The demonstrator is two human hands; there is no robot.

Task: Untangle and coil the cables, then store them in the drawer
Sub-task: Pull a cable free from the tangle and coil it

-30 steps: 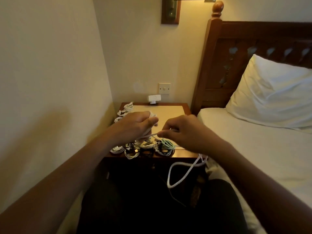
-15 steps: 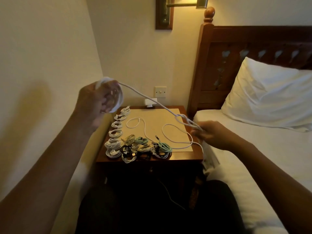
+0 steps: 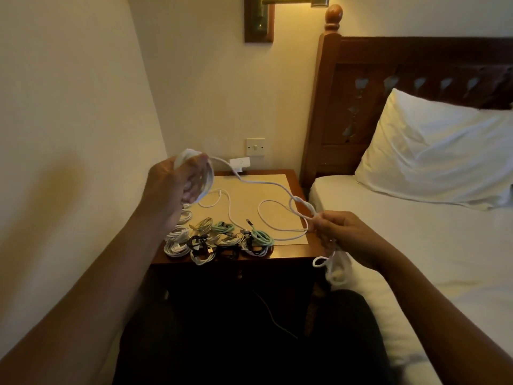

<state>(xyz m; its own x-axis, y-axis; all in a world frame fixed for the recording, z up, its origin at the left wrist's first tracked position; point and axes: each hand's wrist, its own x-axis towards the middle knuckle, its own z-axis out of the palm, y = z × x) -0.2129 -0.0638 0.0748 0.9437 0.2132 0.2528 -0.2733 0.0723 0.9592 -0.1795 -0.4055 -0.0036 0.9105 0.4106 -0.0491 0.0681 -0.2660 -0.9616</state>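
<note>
A bedroom: a bed [image 3: 416, 245] with pillow [image 3: 433, 151] and carved wooden headboard [image 3: 361, 79], a nightstand [image 3: 291, 176] just beside it, a wall lamp [image 3: 261, 18] above.

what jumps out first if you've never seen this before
A white cable stretches in mid-air between the left hand, which grips a coil of it, and the right hand, which pinches a twisted loop. Below, small coiled cables crowd the front of the nightstand; a white pillow lies at right.

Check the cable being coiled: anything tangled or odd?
Yes. The white cable twists around itself in a looped kink just ahead of the right hand, which pinches it; the left hand holds the wound part. More slack hangs bunched below the right hand.
</note>
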